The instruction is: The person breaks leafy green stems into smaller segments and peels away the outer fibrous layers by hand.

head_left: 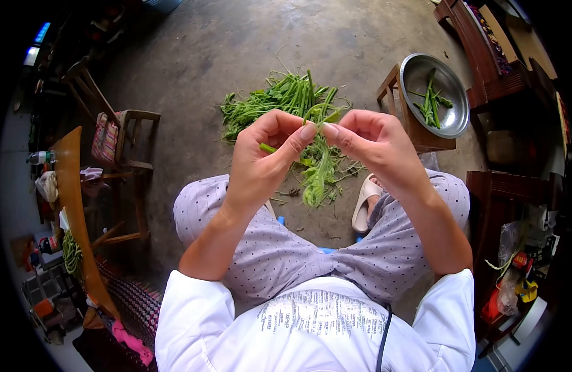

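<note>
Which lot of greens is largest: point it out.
The leafy pile on the concrete floor; the stems in the metal basin and the held shoot are smaller lots.

A pile of stems lies on the floor. Right of the pile, a bowl with more stems in it sits on a stool. Left of the pile stands a chair, well apart.

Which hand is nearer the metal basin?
Right. The right hand is apart from the metal basin, short of it and to its left; the left hand is farther left.
</note>
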### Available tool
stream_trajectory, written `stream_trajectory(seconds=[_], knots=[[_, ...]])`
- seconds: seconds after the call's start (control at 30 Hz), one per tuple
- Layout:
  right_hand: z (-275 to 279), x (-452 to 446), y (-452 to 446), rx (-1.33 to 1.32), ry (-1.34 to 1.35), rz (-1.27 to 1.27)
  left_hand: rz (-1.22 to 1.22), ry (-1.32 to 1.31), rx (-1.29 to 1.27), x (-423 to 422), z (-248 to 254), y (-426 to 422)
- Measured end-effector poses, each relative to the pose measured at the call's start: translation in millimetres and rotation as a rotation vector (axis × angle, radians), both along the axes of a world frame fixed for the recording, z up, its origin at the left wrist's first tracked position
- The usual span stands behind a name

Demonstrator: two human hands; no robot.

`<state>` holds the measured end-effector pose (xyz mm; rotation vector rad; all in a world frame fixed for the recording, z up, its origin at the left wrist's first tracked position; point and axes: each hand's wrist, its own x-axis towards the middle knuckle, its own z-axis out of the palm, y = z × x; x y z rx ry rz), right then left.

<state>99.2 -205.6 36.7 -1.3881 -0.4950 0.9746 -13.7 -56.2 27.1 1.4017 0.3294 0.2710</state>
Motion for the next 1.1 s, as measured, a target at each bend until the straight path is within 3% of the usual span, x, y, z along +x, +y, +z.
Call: stream_trajectory(seconds=[0.17,0.27,0.47,0.9,1.1], knots=[[3.1,-9.7,1.1,0.043,-0.53,-0.136,0.052,-0.06,0.035,0.4,-5.4,0.3],[5.0,-9.7,1.9,-0.022,-0.589,-0.112,0.053,-0.05,0.015,0.3,-1.4,-0.4],[2.1,-7.0,1.9,0.017,-0.352,-0.067,0.041,-0.028,-0.03,-1.5,1.1,0.6],[1.7,-7.3,2.9,0.005,-0.492,-0.045,0.07,-0.043,-0.019,-1.2,-3.6,-3.9],[-3.7,-2.5,2.4,0.045,-0.114,0.015,0.103,-0.036,0.045,-2.3,-1.1,-7.0]])
